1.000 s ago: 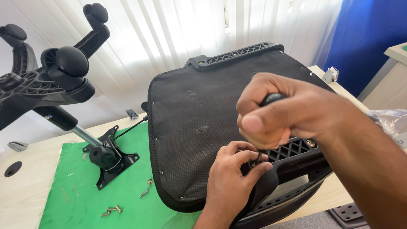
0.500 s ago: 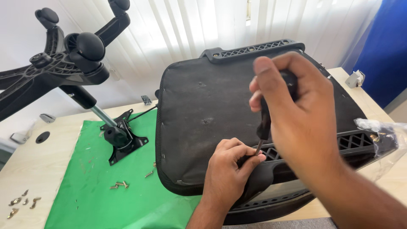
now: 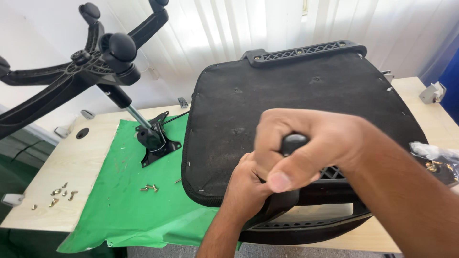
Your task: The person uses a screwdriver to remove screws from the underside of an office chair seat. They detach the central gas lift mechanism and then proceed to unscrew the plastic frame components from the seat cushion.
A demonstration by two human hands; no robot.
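An upturned black chair seat (image 3: 287, 95) lies on the table, fabric underside up, with a ribbed plastic bracket (image 3: 306, 51) along its far edge. My right hand (image 3: 306, 148) is closed around the black handle of a screwdriver (image 3: 292, 142), held over the seat's near bracket. Just under it my left hand (image 3: 246, 188) rests on the near edge of the seat; its fingers are hidden by my right hand. The screwdriver's shaft and tip are out of sight.
A black chair base with castors (image 3: 91, 67) leans at the left, its gas cylinder standing in a mounting plate (image 3: 155, 141) on a green cloth (image 3: 129, 200). Loose screws lie on the cloth (image 3: 149, 188) and on the wooden table (image 3: 60, 193). A clear plastic bag (image 3: 437, 160) sits at the right.
My right hand dropped from an upright grip to a fist low over my left hand, hiding the screwdriver's shaft. The view shifted, showing more of the table's left side.
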